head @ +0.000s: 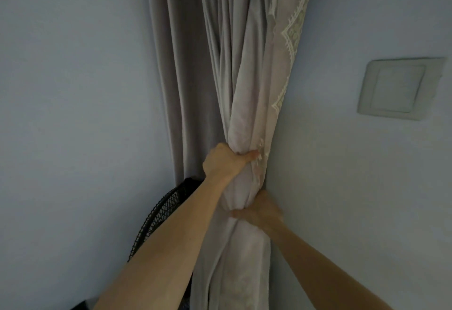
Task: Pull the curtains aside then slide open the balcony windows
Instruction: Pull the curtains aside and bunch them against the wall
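A grey-beige curtain (247, 84) with a pale lace-trimmed layer hangs bunched into a thick bundle in the corner where two walls meet. My left hand (223, 160) is clenched around the bundle from the left, thumb across its front. Lower down, my right hand (259, 212) grips the same bundle from the right, pressed between the cloth and the right wall. A darker grey curtain panel (181, 89) hangs loose just to the left. No window is in sight.
A black mesh fan guard (159, 214) stands behind my left forearm, low against the left wall. On the right wall is a square white switch plate (398, 87). Plain pale walls fill both sides.
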The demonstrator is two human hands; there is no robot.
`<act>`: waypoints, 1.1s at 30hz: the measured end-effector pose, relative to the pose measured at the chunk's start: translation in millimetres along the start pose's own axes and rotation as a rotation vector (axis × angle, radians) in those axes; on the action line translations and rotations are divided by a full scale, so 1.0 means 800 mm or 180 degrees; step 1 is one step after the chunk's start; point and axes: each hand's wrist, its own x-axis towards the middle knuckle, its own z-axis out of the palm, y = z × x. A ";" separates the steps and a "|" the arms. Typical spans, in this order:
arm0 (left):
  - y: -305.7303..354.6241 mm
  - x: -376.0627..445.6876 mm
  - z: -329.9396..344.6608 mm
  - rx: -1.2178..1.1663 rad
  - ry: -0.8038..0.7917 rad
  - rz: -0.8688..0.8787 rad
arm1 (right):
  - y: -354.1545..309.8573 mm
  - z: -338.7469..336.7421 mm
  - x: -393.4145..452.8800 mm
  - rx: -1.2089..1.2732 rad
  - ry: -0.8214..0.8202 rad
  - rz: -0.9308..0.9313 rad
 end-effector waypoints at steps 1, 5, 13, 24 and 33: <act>0.001 0.001 -0.002 0.0043 0.0001 0.0067 | 0.005 0.001 0.000 0.0080 -0.0089 -0.0037; 0.010 -0.002 0.001 0.0088 -0.0133 0.0178 | 0.013 -0.035 -0.007 0.0132 -0.0484 0.0115; 0.034 -0.020 0.047 -0.0257 -0.0319 0.0434 | 0.053 -0.080 -0.017 -0.1806 0.0804 -0.0182; -0.021 0.048 0.006 -0.0027 0.0235 0.0070 | 0.074 0.051 0.010 -0.0284 -0.0768 0.0555; -0.099 0.066 0.001 -0.0215 0.0814 -0.0204 | -0.024 0.148 0.081 0.2223 -0.2455 0.0842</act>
